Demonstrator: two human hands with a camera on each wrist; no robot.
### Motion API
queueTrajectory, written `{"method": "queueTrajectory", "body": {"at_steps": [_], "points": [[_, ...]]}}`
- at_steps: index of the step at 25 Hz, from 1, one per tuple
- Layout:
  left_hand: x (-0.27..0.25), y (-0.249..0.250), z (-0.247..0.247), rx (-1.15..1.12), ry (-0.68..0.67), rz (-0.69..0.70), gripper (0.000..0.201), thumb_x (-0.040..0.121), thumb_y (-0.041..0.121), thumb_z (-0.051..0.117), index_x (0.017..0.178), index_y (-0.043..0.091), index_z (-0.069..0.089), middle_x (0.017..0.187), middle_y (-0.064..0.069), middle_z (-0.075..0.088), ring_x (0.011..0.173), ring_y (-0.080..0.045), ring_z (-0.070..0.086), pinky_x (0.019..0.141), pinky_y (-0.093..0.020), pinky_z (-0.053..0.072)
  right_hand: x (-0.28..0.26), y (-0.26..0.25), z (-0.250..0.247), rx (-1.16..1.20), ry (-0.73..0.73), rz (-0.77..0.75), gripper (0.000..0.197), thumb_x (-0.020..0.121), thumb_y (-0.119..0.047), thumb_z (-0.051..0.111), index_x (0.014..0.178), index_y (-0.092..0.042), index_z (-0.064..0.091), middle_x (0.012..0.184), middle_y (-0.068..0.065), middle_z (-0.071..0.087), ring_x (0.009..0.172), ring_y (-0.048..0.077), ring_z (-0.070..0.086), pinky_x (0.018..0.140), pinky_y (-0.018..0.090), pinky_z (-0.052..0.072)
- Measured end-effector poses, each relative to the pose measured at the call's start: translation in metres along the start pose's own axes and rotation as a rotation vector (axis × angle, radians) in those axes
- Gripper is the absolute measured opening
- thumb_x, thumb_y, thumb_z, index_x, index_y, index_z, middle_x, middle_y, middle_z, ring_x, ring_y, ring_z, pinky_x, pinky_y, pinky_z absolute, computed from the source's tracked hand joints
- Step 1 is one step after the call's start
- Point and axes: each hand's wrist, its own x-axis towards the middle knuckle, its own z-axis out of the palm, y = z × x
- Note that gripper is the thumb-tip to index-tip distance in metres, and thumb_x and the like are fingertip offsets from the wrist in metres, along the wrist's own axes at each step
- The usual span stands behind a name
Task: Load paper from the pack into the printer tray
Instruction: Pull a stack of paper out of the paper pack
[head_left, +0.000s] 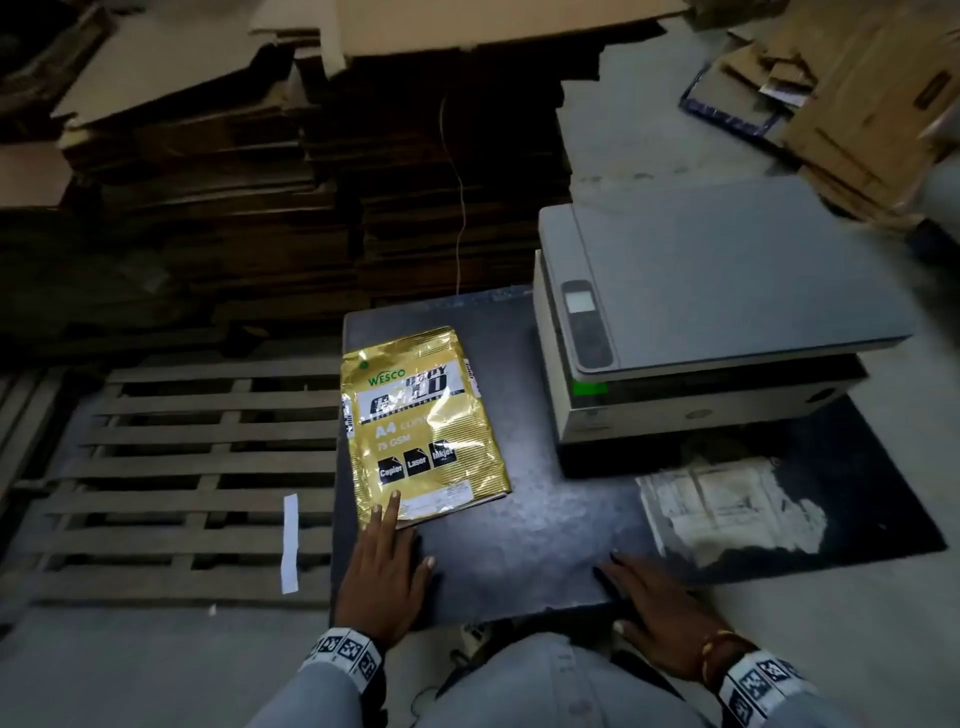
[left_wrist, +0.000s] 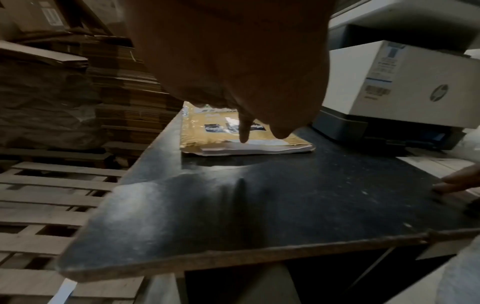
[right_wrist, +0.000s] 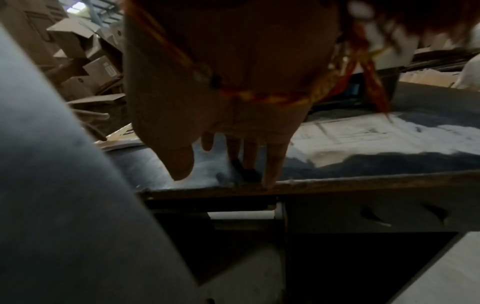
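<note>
A gold-wrapped pack of A4 paper (head_left: 423, 426) lies flat on a dark tabletop (head_left: 519, 545), its near end open and the edges of white sheets (left_wrist: 249, 149) showing. Nearby to its right, not touching, stands a grey-and-white printer (head_left: 727, 312), lid down.

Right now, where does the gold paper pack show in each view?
Head: gold paper pack lies centre-left on the dark tabletop, left of the printer.
Left wrist: pack at centre, at the fingertips of the left hand.
Right wrist: only a corner, mid-left, beside the thumb of the right hand.
Shared landmark: the tabletop's worn near edge.
</note>
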Motion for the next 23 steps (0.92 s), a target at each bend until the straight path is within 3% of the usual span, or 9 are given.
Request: {"method": "queueTrajectory", "body": {"at_steps": [3, 5, 9, 12, 15, 18, 21, 23], "points": [[0.005, -0.026, -0.004, 0.053, -0.044, 0.075, 0.069, 0.102, 0.062, 0.018, 0.148, 0.022, 0.052, 0.177, -0.003, 0.001, 0.163, -0.033, 0.012, 0.132, -0.04, 0.007, 0.017, -0.021, 0.013, 0.012, 0.021, 0.016, 0.075, 0.092, -0.052, 0.045, 0.158, -0.037, 0.014, 0.169, -0.005, 0.013, 0.154, 0.02, 0.021, 0.126, 0.035, 0.022], [0.008, -0.036, -0.008, 0.091, -0.061, 0.13, 0.065, 0.103, 0.059, 0.026, 0.148, 0.021, 0.052, 0.177, -0.005, 0.006, 0.161, -0.033, 0.019, 0.127, -0.044, 0.019, 0.028, -0.037, 0.017, 0.042, 0.028, 0.02, 0.073, 0.09, -0.052, 0.046, 0.156, -0.039, 0.017, 0.168, -0.006, 0.018, 0.153, 0.019, 0.024, 0.125, 0.037, 0.026], [0.015, -0.06, -0.01, 0.076, -0.081, 0.169, 0.065, 0.103, 0.055, 0.035, 0.157, 0.019, 0.041, 0.177, -0.004, 0.009, 0.16, -0.031, 0.024, 0.126, -0.044, 0.022, 0.048, -0.07, 0.013, 0.039, 0.017, 0.034, 0.075, 0.086, -0.054, 0.045, 0.155, -0.037, 0.02, 0.166, -0.006, 0.022, 0.151, 0.02, 0.027, 0.123, 0.041, 0.031], [0.025, -0.076, -0.011, 0.118, -0.115, 0.246, 0.069, 0.102, 0.054, 0.037, 0.161, 0.018, 0.034, 0.176, -0.005, 0.013, 0.158, -0.033, 0.031, 0.125, -0.048, 0.033, 0.065, -0.087, 0.001, 0.029, -0.059, 0.034, 0.074, 0.086, -0.056, 0.044, 0.154, -0.036, 0.024, 0.163, -0.004, 0.026, 0.148, 0.022, 0.032, 0.122, 0.042, 0.031], [0.041, -0.083, -0.015, 0.138, -0.179, 0.295, 0.064, 0.1, 0.052, 0.037, 0.156, 0.022, 0.043, 0.176, -0.002, 0.012, 0.157, -0.034, 0.033, 0.123, -0.049, 0.037, 0.095, -0.1, -0.013, 0.003, -0.09, 0.018, 0.053, 0.087, -0.052, 0.046, 0.139, -0.043, 0.042, 0.146, -0.006, 0.042, 0.132, 0.026, 0.052, 0.112, 0.045, 0.043], [0.054, -0.075, -0.022, 0.149, -0.203, 0.338, 0.063, 0.1, 0.052, 0.035, 0.15, 0.018, 0.051, 0.174, -0.001, 0.02, 0.153, -0.033, 0.04, 0.122, -0.048, 0.04, 0.117, -0.129, -0.032, -0.046, -0.092, 0.019, 0.041, 0.089, -0.048, 0.045, 0.129, -0.046, 0.052, 0.137, -0.004, 0.049, 0.125, 0.026, 0.057, 0.105, 0.047, 0.047], [0.059, -0.065, -0.031, 0.109, -0.147, 0.346, 0.067, 0.102, 0.049, 0.039, 0.157, 0.01, 0.041, 0.174, -0.003, 0.024, 0.153, -0.031, 0.04, 0.125, -0.047, 0.038, 0.134, -0.161, -0.04, -0.09, -0.063, 0.051, 0.048, 0.09, -0.044, 0.045, 0.137, -0.05, 0.041, 0.143, 0.002, 0.05, 0.127, 0.032, 0.058, 0.101, 0.05, 0.049], [0.058, -0.061, -0.038, 0.076, -0.102, 0.352, 0.065, 0.104, 0.045, 0.041, 0.156, 0.006, 0.041, 0.174, -0.005, 0.024, 0.153, -0.03, 0.038, 0.125, -0.047, 0.038, 0.141, -0.173, -0.042, -0.077, 0.008, 0.105, 0.06, 0.086, -0.044, 0.049, 0.142, -0.043, 0.027, 0.141, 0.005, 0.058, 0.121, 0.036, 0.063, 0.096, 0.052, 0.05]]}}
